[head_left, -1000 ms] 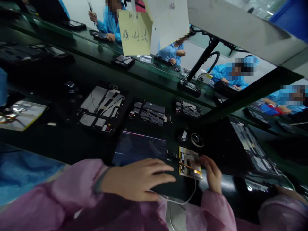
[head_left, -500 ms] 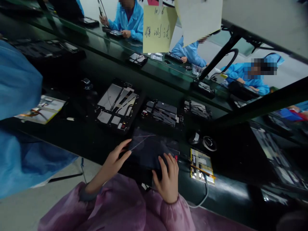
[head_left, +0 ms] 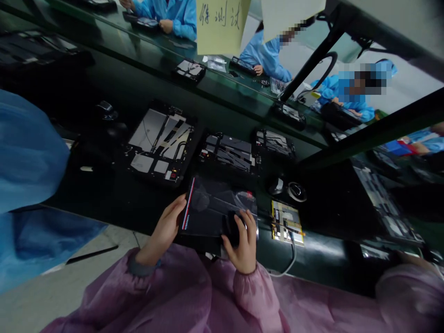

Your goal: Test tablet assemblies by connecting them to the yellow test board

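A dark glass tablet panel (head_left: 211, 206) with a thin red-and-white stripe along its left edge lies tilted on the bench by my hands. My left hand (head_left: 163, 226) grips that left edge. My right hand (head_left: 243, 238) closes over a black rounded object (head_left: 231, 229) on the panel's near side, and I cannot tell what the object is. Beyond my right hand, a flat circuit board with gold and orange parts (head_left: 286, 223) rests on the bench. A white cable (head_left: 292, 259) runs from it towards me.
Several opened tablet housings (head_left: 161, 143) lie on the dark green bench (head_left: 104, 203). A tape roll (head_left: 296, 191) sits near the board. A co-worker's blue sleeve (head_left: 27, 152) intrudes at left. Co-workers in blue sit across the bench, under hanging paper notes (head_left: 220, 27).
The panel has turned about a quarter turn, its stripe moving from the far edge to the left. Both hands now hold at it; my right hand has left the board, which lies flat.
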{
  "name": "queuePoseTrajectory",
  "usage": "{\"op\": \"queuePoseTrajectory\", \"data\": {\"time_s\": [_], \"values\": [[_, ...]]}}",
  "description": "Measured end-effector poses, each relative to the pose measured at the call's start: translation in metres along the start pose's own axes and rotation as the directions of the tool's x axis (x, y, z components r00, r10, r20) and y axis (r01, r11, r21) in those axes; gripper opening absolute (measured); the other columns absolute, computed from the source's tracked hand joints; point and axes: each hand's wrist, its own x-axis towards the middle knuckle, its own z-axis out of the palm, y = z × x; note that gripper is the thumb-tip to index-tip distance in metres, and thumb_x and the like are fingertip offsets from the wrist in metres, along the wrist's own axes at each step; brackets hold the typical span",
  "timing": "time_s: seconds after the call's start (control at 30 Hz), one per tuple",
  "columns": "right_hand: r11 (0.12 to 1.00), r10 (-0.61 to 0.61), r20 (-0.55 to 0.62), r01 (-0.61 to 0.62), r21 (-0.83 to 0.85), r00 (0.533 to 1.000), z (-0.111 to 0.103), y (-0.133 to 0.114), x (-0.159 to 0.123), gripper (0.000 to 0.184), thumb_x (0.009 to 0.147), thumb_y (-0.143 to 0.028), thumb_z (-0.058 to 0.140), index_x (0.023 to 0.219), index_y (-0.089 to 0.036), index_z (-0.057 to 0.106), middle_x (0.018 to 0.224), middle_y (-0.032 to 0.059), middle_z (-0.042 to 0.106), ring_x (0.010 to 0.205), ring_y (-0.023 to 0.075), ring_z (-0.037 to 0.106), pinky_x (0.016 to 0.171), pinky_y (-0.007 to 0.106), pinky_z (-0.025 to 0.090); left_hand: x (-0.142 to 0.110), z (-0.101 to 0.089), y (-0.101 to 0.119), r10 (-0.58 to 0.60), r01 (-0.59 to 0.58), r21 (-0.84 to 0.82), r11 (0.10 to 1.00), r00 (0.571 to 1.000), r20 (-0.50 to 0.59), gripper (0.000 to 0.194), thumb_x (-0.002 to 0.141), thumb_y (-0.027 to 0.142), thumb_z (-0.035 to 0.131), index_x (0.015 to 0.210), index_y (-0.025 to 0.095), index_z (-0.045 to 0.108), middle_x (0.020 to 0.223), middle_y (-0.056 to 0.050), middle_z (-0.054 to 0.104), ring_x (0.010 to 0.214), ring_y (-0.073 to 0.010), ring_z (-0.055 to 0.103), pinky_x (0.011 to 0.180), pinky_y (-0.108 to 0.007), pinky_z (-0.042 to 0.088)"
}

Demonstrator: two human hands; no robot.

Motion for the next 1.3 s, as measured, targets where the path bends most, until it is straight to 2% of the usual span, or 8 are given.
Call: {"op": "queuePoseTrajectory", "data": {"time_s": [0.2, 0.33, 0.5, 0.63, 0.8, 0.9, 1.1, 1.3], "values": [[0.999, 0.005, -0.022, -0.004, 0.044, 1.0, -0.001, -0.003, 0.001, 0.056, 0.087, -0.029, 0.06, 0.139, -0.019, 0.041, 0.137, 0.0173, 0.047, 0.136, 0.0364, 0.036, 0.102, 0.063, 0.041, 0.006, 0.012, 0.003, 0.093, -0.093, 0.06, 0.994, 0.996, 0.008, 0.051, 0.07, 0.047, 0.075, 0.113, 0.022, 0.068, 0.109, -0.005, 0.071, 0.104, -0.0245, 0.065, 0.091, -0.033, 0.052], [0.997, 0.04, -0.05, -0.037, 0.065, 0.998, -0.008, -0.008, -0.001, 0.048, 0.088, -0.023, 0.054, 0.135, -0.019, 0.046, 0.134, 0.0158, 0.049, 0.134, 0.0348, 0.039, 0.101, 0.061, 0.043, 0.009, 0.012, 0.002, 0.05, -0.049, 0.034, 0.998, 0.997, -0.053, 0.055, 0.065, 0.048, 0.078, 0.111, 0.02, 0.068, 0.104, -0.005, 0.072, 0.097, -0.0223, 0.067, 0.085, -0.031, 0.053], [0.982, 0.188, -0.138, -0.182, 0.052, 0.973, -0.03, -0.005, -0.004, 0.034, 0.089, -0.015, 0.049, 0.122, -0.02, 0.056, 0.127, 0.0136, 0.053, 0.126, 0.0299, 0.048, 0.099, 0.054, 0.047, 0.012, 0.007, -0.005, 0.125, -0.119, 0.076, 0.99, 0.989, -0.075, 0.057, 0.065, 0.051, 0.077, 0.111, 0.02, 0.067, 0.1, -0.004, 0.07, 0.094, -0.0213, 0.065, 0.081, -0.029, 0.053], [0.953, 0.304, -0.149, -0.297, 0.067, 0.941, -0.051, 0.001, 0.02, 0.026, 0.091, -0.017, 0.047, 0.113, -0.02, 0.06, 0.118, 0.011, 0.059, 0.114, 0.0243, 0.056, 0.096, 0.046, 0.049, 0.016, 0.001, -0.014, 0.224, -0.215, 0.14, 0.966, 0.973, -0.047, 0.05, 0.072, 0.051, 0.072, 0.112, 0.021, 0.067, 0.097, -0.003, 0.07, 0.092, -0.0198, 0.065, 0.083, -0.029, 0.051], [0.98, 0.165, -0.09, -0.153, 0.128, 0.982, -0.06, -0.003, 0.071, 0.025, 0.091, -0.017, 0.046, 0.111, -0.02, 0.061, 0.115, 0.0104, 0.062, 0.111, 0.0228, 0.058, 0.094, 0.044, 0.049, 0.02, -0.002, -0.019, 0.301, -0.284, 0.2, 0.938, 0.952, -0.057, 0.051, 0.074, 0.052, 0.069, 0.111, 0.017, 0.067, 0.101, -0.006, 0.069, 0.091, -0.0204, 0.064, 0.08, -0.029, 0.05], [0.984, 0.134, -0.109, -0.119, 0.136, 0.985, -0.057, -0.006, 0.078, 0.025, 0.091, -0.016, 0.047, 0.111, -0.02, 0.061, 0.116, 0.0104, 0.062, 0.111, 0.0232, 0.058, 0.094, 0.044, 0.049, 0.02, -0.002, -0.018, 0.304, -0.288, 0.226, 0.931, 0.952, -0.041, 0.05, 0.076, 0.052, 0.067, 0.111, 0.016, 0.067, 0.107, -0.007, 0.069, 0.098, -0.0215, 0.063, 0.081, -0.027, 0.049], [0.965, 0.257, -0.23, -0.262, 0.008, 0.939, -0.066, 0.01, 0.007, 0.026, 0.092, -0.018, 0.049, 0.115, -0.018, 0.06, 0.113, 0.0112, 0.064, 0.108, 0.0252, 0.06, 0.091, 0.043, 0.049, 0.018, -0.007, -0.022, 0.254, -0.234, 0.241, 0.942, 0.965, -0.056, 0.048, 0.077, 0.053, 0.066, 0.112, 0.02, 0.067, 0.118, -0.005, 0.067, 0.114, -0.0238, 0.058, 0.094, -0.028, 0.046], [0.834, 0.415, -0.44, -0.527, -0.167, 0.796, -0.064, 0.036, -0.077, 0.023, 0.093, -0.025, 0.049, 0.11, -0.014, 0.061, 0.1, 0.0133, 0.065, 0.091, 0.0258, 0.063, 0.077, 0.038, 0.048, 0.014, -0.003, -0.023, 0.238, -0.198, 0.293, 0.935, 0.966, -0.105, 0.048, 0.079, 0.053, 0.064, 0.118, 0.024, 0.065, 0.126, -0.003, 0.064, 0.126, -0.027, 0.05, 0.111, -0.036, 0.035]]}}
